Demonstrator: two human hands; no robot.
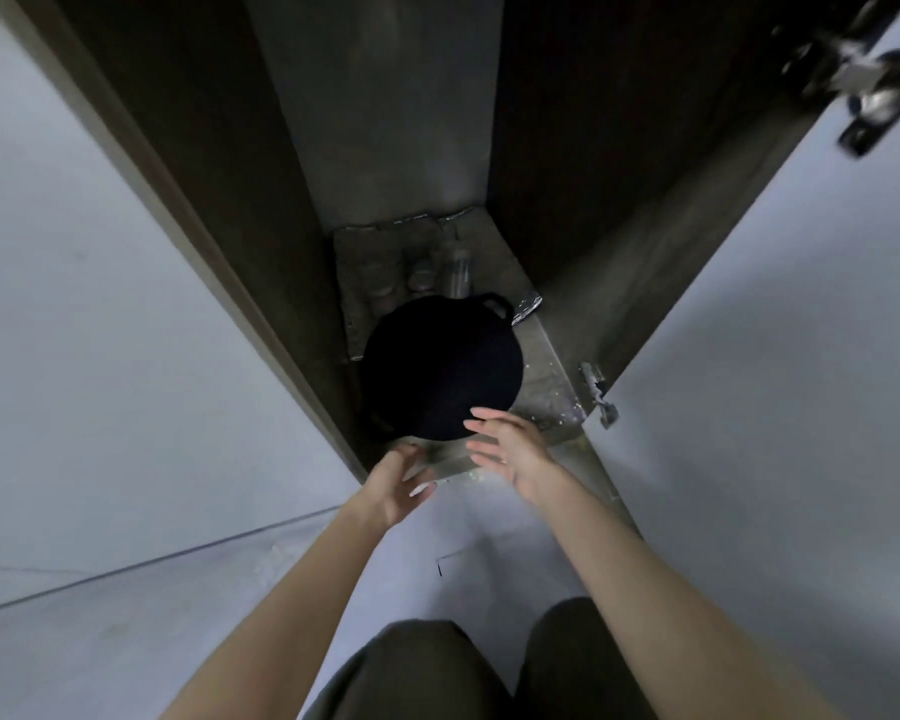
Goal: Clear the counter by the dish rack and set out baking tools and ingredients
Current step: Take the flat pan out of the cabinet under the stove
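1. Low in the open cabinet [385, 122], a black round pan [440, 366] sits on the cabinet's base, close to the front edge, with its loop handle [495, 304] turned to the back.
2. Both hands are held out to the pan's near rim, one on each side, which looks like the way to take or let go of a wide, flat, probably heavy thing.
3. On the left hand [398, 485] the fingers are loosely bent and hold nothing; they lie just below the rim.
4. On the right hand [510, 449] the fingers are straight and spread, with their tips over the pan's edge. Whether they touch it I cannot tell.
5. Behind the pan stand a few jars [422, 275] and a bottle [458, 267], packed close at the back, so the pan fills the front space.
6. A crinkled, shiny liner [505, 262] covers the base, probably to keep it clean.
7. At the right the door [775, 356] is swung wide on its hinge [598, 392], which leaves room for both arms.
8. Pale, smooth floor [126, 641] runs up to the cabinet, and the inside is dark and dim. The person's knees show at the bottom. No dish rack is in view.
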